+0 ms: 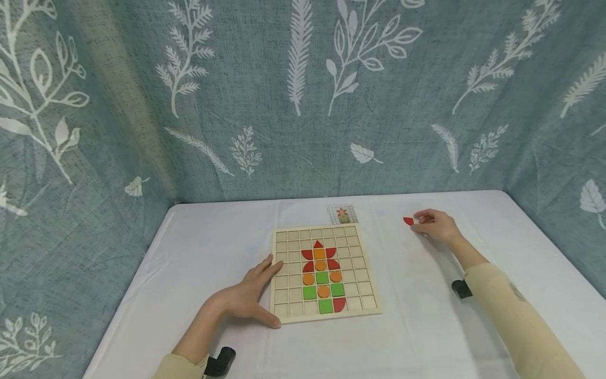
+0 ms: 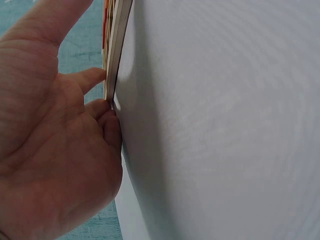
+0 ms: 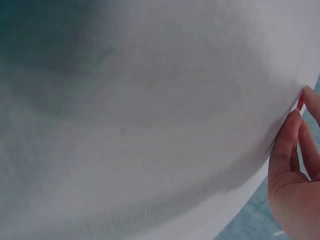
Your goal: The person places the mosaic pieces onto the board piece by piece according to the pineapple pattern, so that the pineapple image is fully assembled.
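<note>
A square wooden grid board (image 1: 293, 242) lies on the table, carrying a figure of orange, green and red flat pieces. Orange squares and discs, green squares (image 1: 325, 306) and red rounded pieces (image 1: 339, 304) fill its middle columns. My left hand (image 1: 251, 295) is spread along the board's left side, thumb by the near corner and fingertips over the edge. In the left wrist view the fingers (image 2: 95, 77) touch the board's edge (image 2: 119, 45). Far to the right, my right hand (image 1: 437, 226) pinches a small red piece (image 1: 408, 221) close over the table; fingertips partly hide it in the right wrist view.
Just behind the board lies a small pattern card (image 1: 343, 214) with a similar coloured figure on a grid. A white cloth (image 1: 227, 231) covers the table. Blue-green curtains (image 1: 265, 95) with white leaf prints stand behind it and at both sides.
</note>
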The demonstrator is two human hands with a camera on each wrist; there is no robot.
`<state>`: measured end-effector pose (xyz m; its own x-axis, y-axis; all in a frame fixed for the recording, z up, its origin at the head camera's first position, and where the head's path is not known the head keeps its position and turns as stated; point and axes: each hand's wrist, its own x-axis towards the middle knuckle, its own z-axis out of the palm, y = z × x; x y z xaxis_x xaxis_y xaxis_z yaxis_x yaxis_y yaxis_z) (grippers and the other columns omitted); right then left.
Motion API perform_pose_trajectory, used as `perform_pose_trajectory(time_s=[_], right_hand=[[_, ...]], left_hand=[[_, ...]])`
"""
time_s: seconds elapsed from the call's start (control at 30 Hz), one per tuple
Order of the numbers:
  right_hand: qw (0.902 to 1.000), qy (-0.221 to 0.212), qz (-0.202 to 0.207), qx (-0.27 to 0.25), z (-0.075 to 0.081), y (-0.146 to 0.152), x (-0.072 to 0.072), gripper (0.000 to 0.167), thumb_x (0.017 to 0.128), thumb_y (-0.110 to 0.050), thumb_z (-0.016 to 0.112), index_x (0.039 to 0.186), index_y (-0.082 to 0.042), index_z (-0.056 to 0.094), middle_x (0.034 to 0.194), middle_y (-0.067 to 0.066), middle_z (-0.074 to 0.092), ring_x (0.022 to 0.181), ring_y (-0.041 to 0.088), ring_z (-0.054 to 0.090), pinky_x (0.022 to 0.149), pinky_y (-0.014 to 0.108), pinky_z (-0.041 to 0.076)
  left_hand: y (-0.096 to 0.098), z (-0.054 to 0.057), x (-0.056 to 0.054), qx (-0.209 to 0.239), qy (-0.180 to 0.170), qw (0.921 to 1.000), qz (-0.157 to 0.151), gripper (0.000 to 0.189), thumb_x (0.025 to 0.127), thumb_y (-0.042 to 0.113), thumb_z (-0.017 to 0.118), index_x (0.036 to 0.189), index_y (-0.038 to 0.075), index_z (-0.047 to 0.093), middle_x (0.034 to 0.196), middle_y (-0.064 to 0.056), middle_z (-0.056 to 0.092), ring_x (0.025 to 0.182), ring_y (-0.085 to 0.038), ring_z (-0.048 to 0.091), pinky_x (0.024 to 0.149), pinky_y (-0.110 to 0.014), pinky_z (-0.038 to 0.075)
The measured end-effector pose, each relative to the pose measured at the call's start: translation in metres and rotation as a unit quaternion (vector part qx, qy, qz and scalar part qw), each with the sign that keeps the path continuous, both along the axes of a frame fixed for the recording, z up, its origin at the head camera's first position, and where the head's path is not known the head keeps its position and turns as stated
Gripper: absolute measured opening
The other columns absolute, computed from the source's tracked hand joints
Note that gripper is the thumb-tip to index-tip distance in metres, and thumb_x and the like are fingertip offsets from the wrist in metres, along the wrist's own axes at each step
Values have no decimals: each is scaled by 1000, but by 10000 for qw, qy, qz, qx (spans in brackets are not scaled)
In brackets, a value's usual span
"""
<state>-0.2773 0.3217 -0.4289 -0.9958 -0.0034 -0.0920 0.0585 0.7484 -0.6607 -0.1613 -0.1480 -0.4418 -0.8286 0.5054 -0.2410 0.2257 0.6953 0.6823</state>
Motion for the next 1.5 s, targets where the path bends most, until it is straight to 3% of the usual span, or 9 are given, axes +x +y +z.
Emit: perform_pose_trajectory(time_s=[0.17,0.5,0.67,0.8,1.03,1.23,1.5], right_hand=[[10000,-26,24,61,-2,3,-2,44,92,-24,68,126,2,60,108,17,58,98,30,53,75,33,45],[9997,13,-81,213,-2,3,0,41,92,-26,68,119,5,63,102,16,61,95,29,52,77,37,44],[9998,62,-113,169,-3,5,3,42,91,-28,69,117,4,64,101,16,65,87,24,58,71,31,47],[9998,-16,-110,-152,-5,3,4,46,91,-29,70,122,3,63,103,15,67,77,16,65,69,26,50],[9956,-127,-46,-922,-5,-14,13,48,89,-30,72,124,1,61,105,14,65,81,16,66,72,27,54],[9897,28,180,-1420,-1,-36,27,46,90,-26,72,123,4,61,105,14,67,88,17,65,76,30,55],[9823,65,577,-1778,1,-76,48,40,87,-24,75,116,2,66,97,8,70,84,13,66,74,30,55]], left_hand=[[1,-1,1,33,28,10000,-2,122,62,41,91,156,8,20,162,-17,2,146,-41,4,110,-64,19],[2,-1,2,-24,-5,10000,37,122,61,42,91,156,9,21,162,-16,2,147,-40,5,110,-63,20],[3,0,2,-26,-42,10000,7,121,62,41,91,156,9,20,162,-16,2,146,-40,5,110,-64,21],[4,1,3,-44,-64,10000,31,122,62,41,91,156,9,20,162,-16,2,146,-41,5,109,-64,21],[2,1,3,-61,-52,9999,81,122,62,41,91,156,9,21,162,-17,2,146,-41,5,109,-64,21],[2,2,3,-55,-61,9999,62,122,62,41,91,156,9,20,162,-17,2,146,-41,5,109,-64,21],[0,3,1,-54,-8,10000,26,122,63,41,91,156,9,20,162,-18,2,146,-42,5,109,-64,20]])
